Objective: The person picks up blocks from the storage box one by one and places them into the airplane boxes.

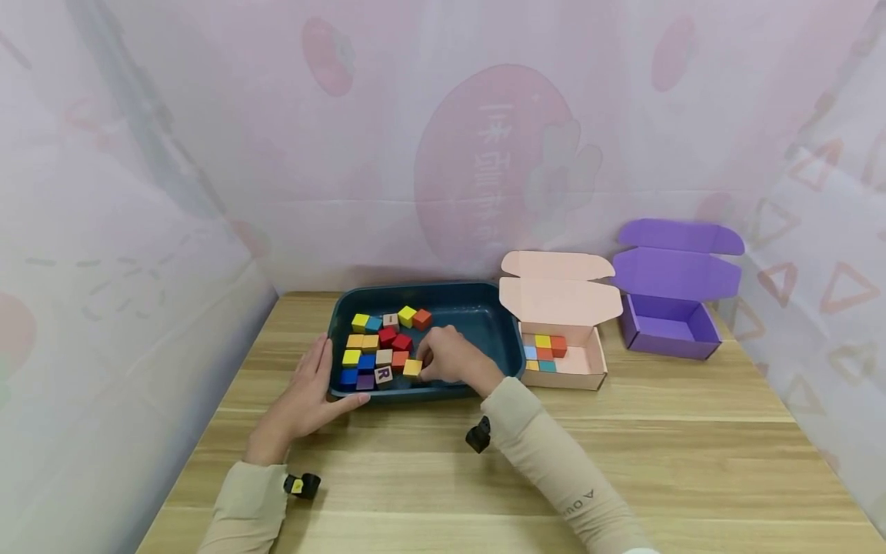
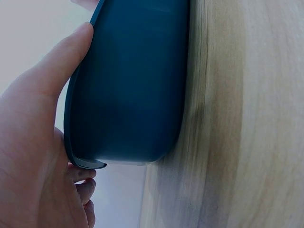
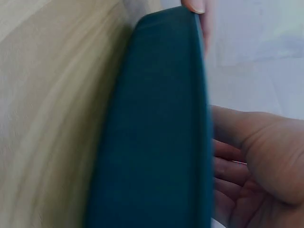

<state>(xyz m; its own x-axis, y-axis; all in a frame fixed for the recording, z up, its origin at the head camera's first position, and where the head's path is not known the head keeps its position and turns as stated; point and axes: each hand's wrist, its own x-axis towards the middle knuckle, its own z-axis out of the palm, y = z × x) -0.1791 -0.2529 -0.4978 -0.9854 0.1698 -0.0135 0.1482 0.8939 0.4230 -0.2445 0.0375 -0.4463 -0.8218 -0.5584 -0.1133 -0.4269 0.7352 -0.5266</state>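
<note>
A dark teal tray (image 1: 477,288) holds several coloured cubes grouped in its left half, some with printed letters. My left hand (image 1: 304,394) rests against the tray's front left corner, fingers stretched along the left side and thumb along the front rim; the left wrist view shows that thumb (image 2: 71,54) touching the rim. Over the front of the tray, my right hand (image 1: 453,355) pinches a yellow-orange cube (image 1: 411,368) beside the cube marked R (image 1: 384,375). In the right wrist view the tray wall hides the fingertips of the right hand (image 3: 261,161).
Right of the tray stands an open peach box (image 1: 587,380) with several cubes in its left part. Farther right is an open purple box (image 1: 674,346). Both lids stand up at the back. All sit on a wooden table (image 1: 429,477) with curtains around it.
</note>
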